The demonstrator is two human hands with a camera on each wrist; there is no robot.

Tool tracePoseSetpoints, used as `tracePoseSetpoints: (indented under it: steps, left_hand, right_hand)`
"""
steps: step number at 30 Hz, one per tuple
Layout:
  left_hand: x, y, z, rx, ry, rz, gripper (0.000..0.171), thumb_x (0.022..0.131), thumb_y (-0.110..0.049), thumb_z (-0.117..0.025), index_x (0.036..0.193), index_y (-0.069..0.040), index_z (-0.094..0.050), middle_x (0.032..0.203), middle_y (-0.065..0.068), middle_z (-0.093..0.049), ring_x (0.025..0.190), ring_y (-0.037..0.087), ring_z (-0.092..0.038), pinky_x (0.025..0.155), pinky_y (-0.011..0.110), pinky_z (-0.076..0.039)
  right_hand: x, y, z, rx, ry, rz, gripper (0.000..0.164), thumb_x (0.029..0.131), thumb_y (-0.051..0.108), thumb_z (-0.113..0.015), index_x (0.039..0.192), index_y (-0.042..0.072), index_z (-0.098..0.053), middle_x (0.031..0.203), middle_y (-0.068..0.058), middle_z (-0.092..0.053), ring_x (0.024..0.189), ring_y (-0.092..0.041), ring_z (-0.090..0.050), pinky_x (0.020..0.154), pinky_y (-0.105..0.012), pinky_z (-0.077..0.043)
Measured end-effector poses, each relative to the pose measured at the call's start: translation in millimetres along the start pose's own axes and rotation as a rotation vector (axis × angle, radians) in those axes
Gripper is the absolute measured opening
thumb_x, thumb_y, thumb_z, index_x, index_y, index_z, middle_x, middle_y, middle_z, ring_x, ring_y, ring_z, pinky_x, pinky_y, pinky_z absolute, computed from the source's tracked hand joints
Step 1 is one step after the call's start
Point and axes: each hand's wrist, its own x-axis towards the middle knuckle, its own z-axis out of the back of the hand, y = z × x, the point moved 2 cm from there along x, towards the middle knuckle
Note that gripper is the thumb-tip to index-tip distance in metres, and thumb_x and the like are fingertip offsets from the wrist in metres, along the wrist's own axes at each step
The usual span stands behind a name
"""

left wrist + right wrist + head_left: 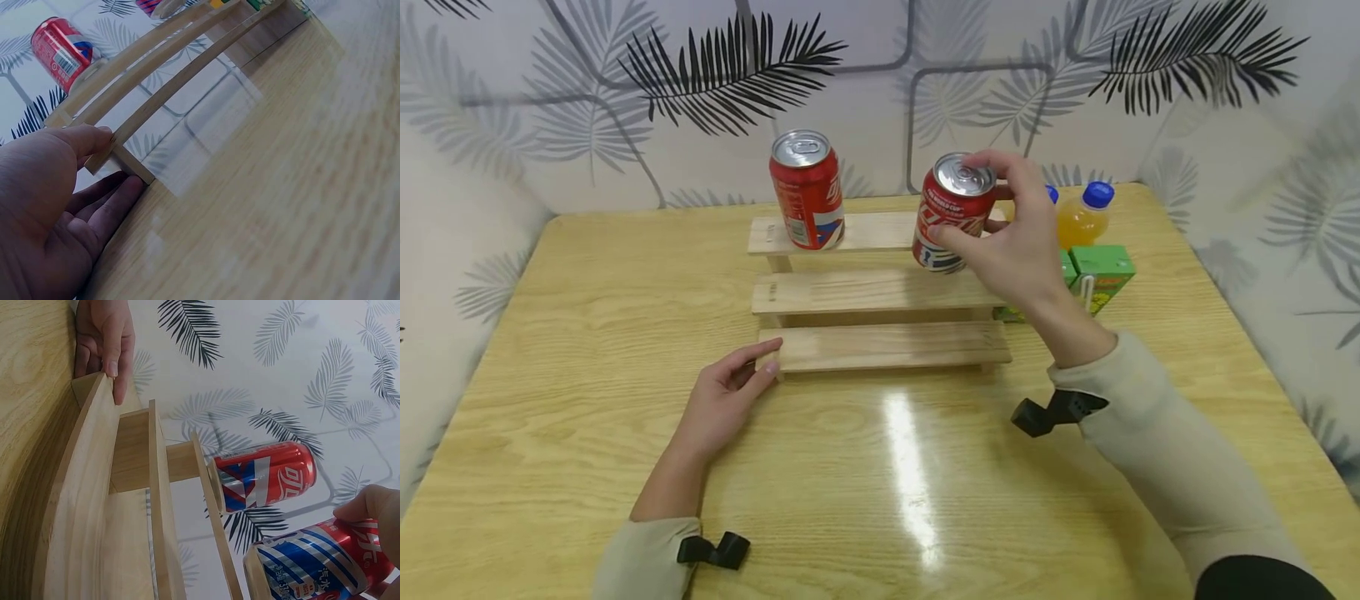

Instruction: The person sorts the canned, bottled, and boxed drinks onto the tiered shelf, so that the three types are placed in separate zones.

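Observation:
My right hand (1018, 237) grips a red soda can (951, 212), thumb on its front and fingers around the top and far side. The can is slightly tilted at the right part of the three-step wooden rack (880, 292); whether its base touches the top step I cannot tell. A second red can (807, 192) stands upright on the left of the top step. At the lowest step's left end my left hand (722, 404) pinches the rack, with the thumb (94, 139) on the board and fingers low by the leg.
Right of the rack stand orange drink bottles with blue caps (1099, 196) and green juice boxes (1102, 262), partly hidden behind my right hand. The rack sits on a wood-grain table (587, 333) against a leaf-patterned wall (865, 108).

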Motion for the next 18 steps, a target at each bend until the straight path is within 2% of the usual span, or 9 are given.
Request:
tracePoseSetpoints:
  steps: [2, 9, 10, 15, 18]
  left_hand:
    - [-0.1, 0.5, -0.1, -0.01, 0.001, -0.001, 0.041, 0.098, -0.04, -0.063, 0.136, -0.022, -0.063, 0.146, -0.003, -0.055, 0.132, 0.001, -0.043, 0.098, 0.007, -0.039]
    - [-1.9, 2.8, -0.3, -0.018, 0.015, -0.008, 0.042, 0.098, -0.04, -0.063, 0.136, -0.023, -0.063, 0.148, -0.004, -0.054, 0.143, 0.01, -0.039, 0.105, 0.01, -0.037]
    - [-2.1, 2.3, -0.1, -0.009, 0.015, -0.011, 0.042, 0.098, -0.041, -0.062, 0.136, -0.024, -0.063, 0.148, -0.004, -0.053, 0.146, 0.009, -0.034, 0.105, 0.009, -0.035]
    - [-2.1, -0.1, 1.5, 0.005, 0.016, -0.011, 0.042, 0.098, -0.042, -0.062, 0.136, -0.025, -0.063, 0.149, -0.004, -0.052, 0.14, 0.01, -0.04, 0.1, 0.009, -0.04]
    - [-1.8, -1.0, 3.6, 0.018, 0.008, -0.001, 0.042, 0.098, -0.044, -0.063, 0.136, -0.027, -0.063, 0.148, -0.004, -0.053, 0.131, 0.009, -0.046, 0.095, 0.009, -0.042]
  right_hand:
    - [3, 1, -1, -0.002, 0.002, -0.005, 0.058, 0.078, 0.011, -0.084, 0.13, 0.009, -0.058, 0.13, -0.005, -0.054, 0.101, -0.011, -0.052, 0.071, -0.023, -0.054]
    - [18, 0, -5, 0.003, 0.006, -0.026, 0.057, 0.079, 0.013, -0.083, 0.13, 0.011, -0.058, 0.132, -0.004, -0.053, 0.104, -0.011, -0.05, 0.075, -0.027, -0.055]
    - [20, -1, -6, -0.002, 0.005, -0.026, 0.057, 0.08, 0.013, -0.083, 0.131, 0.011, -0.058, 0.132, -0.004, -0.054, 0.104, -0.011, -0.05, 0.076, -0.028, -0.055]
    - [30, -4, -10, -0.022, 0.016, -0.043, 0.057, 0.081, 0.015, -0.082, 0.132, 0.012, -0.057, 0.136, -0.002, -0.053, 0.107, -0.011, -0.05, 0.078, -0.025, -0.054]
    - [33, -6, -13, -0.028, 0.024, -0.054, 0.056, 0.081, 0.014, -0.082, 0.132, 0.012, -0.057, 0.138, -0.001, -0.052, 0.108, -0.013, -0.05, 0.077, -0.026, -0.053]
